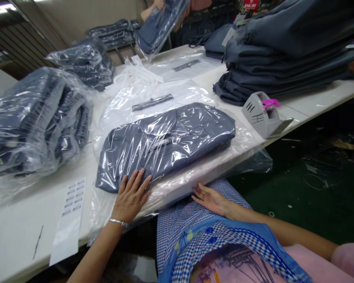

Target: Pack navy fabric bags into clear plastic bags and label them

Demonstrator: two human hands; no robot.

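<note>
A dark blue-grey fabric bag [177, 137] lies flat inside a clear plastic sleeve [200, 173] at the table's front edge. My left hand [131, 196] rests on the sleeve's lower left part, fingers stretched and spread over the plastic. At the table edge, right of centre, my right hand [209, 199] is beside the sleeve's overhanging plastic, its fingers loosely bent and apart. Whether those fingertips touch the film is hard to see. Behind the bag, more clear plastic sleeves [118, 114] with a dark printed strip lie flat.
Wrapped bags are piled on the left [32, 118]. Unwrapped dark bags [283, 59] form a tall stack at right, near a grey tape dispenser [258, 114]. A label sheet [69, 220] lies front left. Across the table, another person holds up a wrapped bag [159, 29].
</note>
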